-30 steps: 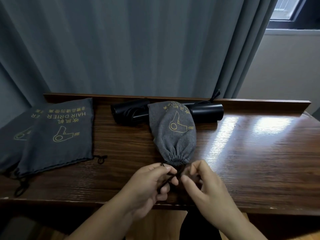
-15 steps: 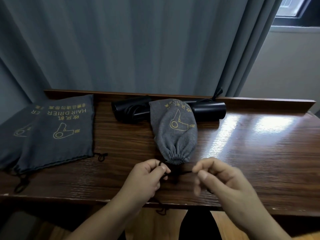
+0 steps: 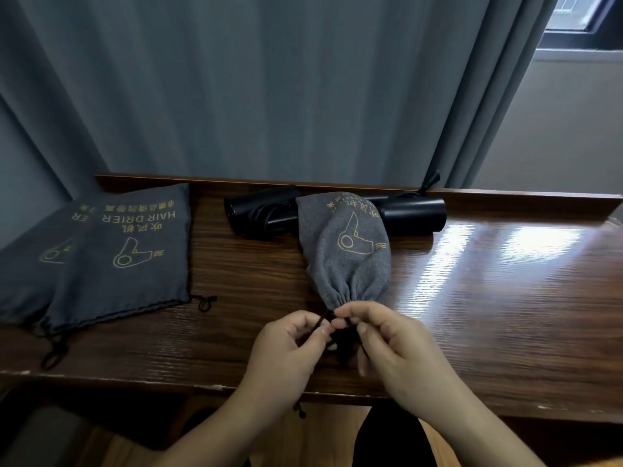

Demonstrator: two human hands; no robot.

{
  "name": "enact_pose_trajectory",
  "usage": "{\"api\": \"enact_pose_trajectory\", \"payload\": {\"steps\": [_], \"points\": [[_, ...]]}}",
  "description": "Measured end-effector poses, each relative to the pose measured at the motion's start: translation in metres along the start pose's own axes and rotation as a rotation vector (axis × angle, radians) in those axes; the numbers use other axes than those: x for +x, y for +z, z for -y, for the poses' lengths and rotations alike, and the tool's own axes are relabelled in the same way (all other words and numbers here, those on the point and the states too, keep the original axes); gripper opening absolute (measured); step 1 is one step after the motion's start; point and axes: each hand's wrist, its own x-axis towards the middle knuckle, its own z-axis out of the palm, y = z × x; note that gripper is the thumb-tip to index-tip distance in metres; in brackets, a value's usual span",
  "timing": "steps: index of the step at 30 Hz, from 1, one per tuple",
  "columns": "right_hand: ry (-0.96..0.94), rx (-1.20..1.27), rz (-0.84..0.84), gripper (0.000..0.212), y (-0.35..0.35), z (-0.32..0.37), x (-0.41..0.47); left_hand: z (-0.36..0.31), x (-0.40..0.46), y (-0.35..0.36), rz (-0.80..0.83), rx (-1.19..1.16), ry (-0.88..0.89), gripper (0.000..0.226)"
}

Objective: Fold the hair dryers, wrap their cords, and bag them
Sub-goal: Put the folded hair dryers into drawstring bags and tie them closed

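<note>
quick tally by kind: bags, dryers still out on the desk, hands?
Grey drawstring bags: 3 – one filled bag with its mouth cinched, two flat bags overlapping at the left.
Black hair dryers out of a bag: 2 – and, behind the filled bag.
Hands: 2 – left hand and right hand, both pinching the drawstring.
Total: 7.

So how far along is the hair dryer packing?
Done: one filled bag is cinched at its mouth. In hand: the left hand and right hand pinch its drawstring. Left: two black hair dryers lie behind it, and two flat bags wait at left.
</note>
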Motion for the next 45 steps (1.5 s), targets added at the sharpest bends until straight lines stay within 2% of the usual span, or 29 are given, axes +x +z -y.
{"api": "enact_pose_trajectory", "payload": {"steps": [4, 8, 11, 13, 18, 20, 24, 27, 29, 35, 37, 39, 40, 43, 45], "points": [[-0.033, -0.098, -0.050, 0.024, 0.001, 0.000, 0.001, -0.002, -0.003, 0.001, -0.001, -0.043, -0.002, 0.013], [-0.087, -0.326, -0.047, 0.002, 0.000, -0.004, 0.002, -0.007, -0.007, 0.007, 0.026, -0.147, -0.005, 0.015], [-0.167, -0.485, 0.015, 0.031, 0.000, -0.001, 0.001, -0.007, -0.007, 0.008, 0.036, -0.166, 0.008, 0.012], [-0.207, -0.597, 0.054, 0.041, 0.002, 0.000, -0.001, -0.005, -0.005, 0.007, 0.033, -0.151, 0.002, 0.012], [-0.236, -0.683, 0.117, 0.040, 0.003, -0.001, -0.002, -0.005, -0.004, 0.007, 0.058, -0.210, -0.065, 0.009], [-0.262, -0.698, 0.132, 0.032, 0.002, -0.004, 0.000, -0.005, -0.003, 0.007, 0.067, -0.216, -0.074, 0.011], [-0.309, -0.706, -0.009, 0.024, -0.001, -0.008, 0.002, -0.007, -0.001, 0.005, 0.103, -0.229, -0.110, 0.011], [-0.347, -0.618, -0.044, 0.013, 0.001, -0.011, 0.001, -0.006, -0.002, 0.007, 0.118, -0.249, -0.130, 0.011], [-0.305, -0.509, -0.090, 0.011, 0.003, -0.014, -0.001, -0.006, -0.002, 0.007, 0.113, -0.250, -0.134, 0.010], [-0.360, -0.283, -0.285, 0.037, 0.004, -0.024, -0.007, -0.004, 0.001, 0.003, 0.100, -0.228, -0.113, 0.010], [-0.197, 0.045, -0.367, 0.043, 0.003, -0.024, -0.008, -0.003, 0.001, 0.003, 0.100, -0.230, -0.127, 0.010], [-0.018, 0.358, -0.419, 0.035, 0.003, -0.025, -0.006, -0.003, 0.000, 0.002, 0.107, -0.231, -0.134, 0.010], [0.052, 0.438, -0.419, 0.031, 0.002, -0.026, -0.005, -0.003, 0.000, 0.003, 0.110, -0.232, -0.134, 0.010], [0.211, 0.509, -0.362, 0.012, 0.003, -0.029, -0.004, -0.005, -0.001, 0.005, 0.109, -0.227, -0.124, 0.010], [0.262, 0.488, -0.320, 0.008, 0.006, -0.030, -0.004, -0.006, -0.001, 0.006, 0.111, -0.226, -0.117, 0.010]]}}
